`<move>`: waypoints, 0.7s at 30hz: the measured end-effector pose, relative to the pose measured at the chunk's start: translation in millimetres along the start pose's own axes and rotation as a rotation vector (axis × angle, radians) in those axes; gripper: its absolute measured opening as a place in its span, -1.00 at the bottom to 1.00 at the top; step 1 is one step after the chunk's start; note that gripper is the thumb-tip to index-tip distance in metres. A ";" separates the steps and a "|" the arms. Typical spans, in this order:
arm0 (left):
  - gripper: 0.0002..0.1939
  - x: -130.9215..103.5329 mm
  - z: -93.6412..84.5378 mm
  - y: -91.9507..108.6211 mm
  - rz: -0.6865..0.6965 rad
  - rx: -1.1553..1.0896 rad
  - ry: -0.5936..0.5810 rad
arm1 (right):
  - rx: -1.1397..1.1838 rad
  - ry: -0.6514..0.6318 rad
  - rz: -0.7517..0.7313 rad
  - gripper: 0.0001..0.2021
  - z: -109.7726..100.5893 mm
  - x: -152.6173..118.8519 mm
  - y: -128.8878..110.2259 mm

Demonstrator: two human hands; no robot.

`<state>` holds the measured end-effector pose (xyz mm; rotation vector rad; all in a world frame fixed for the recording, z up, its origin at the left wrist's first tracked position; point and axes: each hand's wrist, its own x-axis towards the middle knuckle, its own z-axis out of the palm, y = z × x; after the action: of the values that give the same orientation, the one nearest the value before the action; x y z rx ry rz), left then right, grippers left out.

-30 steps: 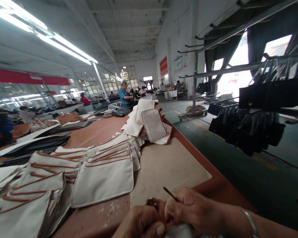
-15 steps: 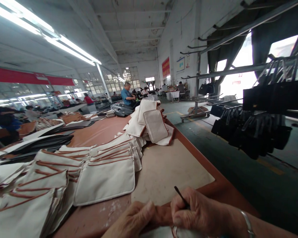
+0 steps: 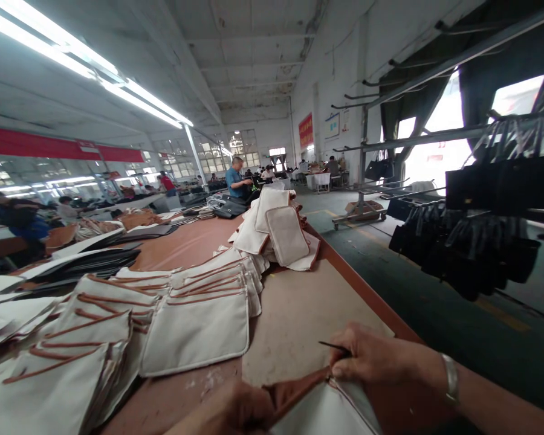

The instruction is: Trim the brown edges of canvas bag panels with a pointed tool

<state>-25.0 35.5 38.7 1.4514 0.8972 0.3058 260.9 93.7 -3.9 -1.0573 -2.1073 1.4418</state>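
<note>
A white bag panel [image 3: 324,411] with brown lining and trim spans the space between my hands at the bottom of the view. My left hand [image 3: 236,406], slightly blurred, is closed on the brown part at its left. At the panel's upper right corner, my right hand [image 3: 367,356] pinches the brown edge and also holds a thin dark pointed tool [image 3: 335,347], whose tip sticks out leftward. Beneath lies a beige sheet [image 3: 317,320] on the brown table covering. Left of my hands, several white panels with brown edging [image 3: 197,332] lie in overlapping stacks.
Farther along the table rises a pile of similar white panels [image 3: 286,235]. Dark flat pieces [image 3: 95,266] lie at the left. Black bags [image 3: 494,187] hang from a metal rack at the right, beyond the table edge. A person in a blue shirt [image 3: 236,181] is at the far end.
The white panel has come up into fuller view, its brown edge stretched between my hands. My right hand has shifted right and the dark tool now lies flatter. My left hand has moved lower.
</note>
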 end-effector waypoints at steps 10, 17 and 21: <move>-0.47 14.3 -0.8 19.5 -0.018 0.233 0.066 | 0.136 -0.071 -0.142 -0.71 59.8 23.7 -52.6; -0.38 -27.1 -23.3 -11.0 -0.084 -0.194 0.018 | 0.386 0.075 -0.055 -0.71 13.7 20.1 12.3; -0.45 -22.2 -16.2 7.4 -0.062 -0.265 0.077 | 0.330 0.090 -0.076 -0.74 -8.7 16.6 12.4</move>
<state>-48.0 33.2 55.2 1.1719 0.9251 0.4202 260.6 114.0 -13.4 -0.8860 -1.7504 1.6026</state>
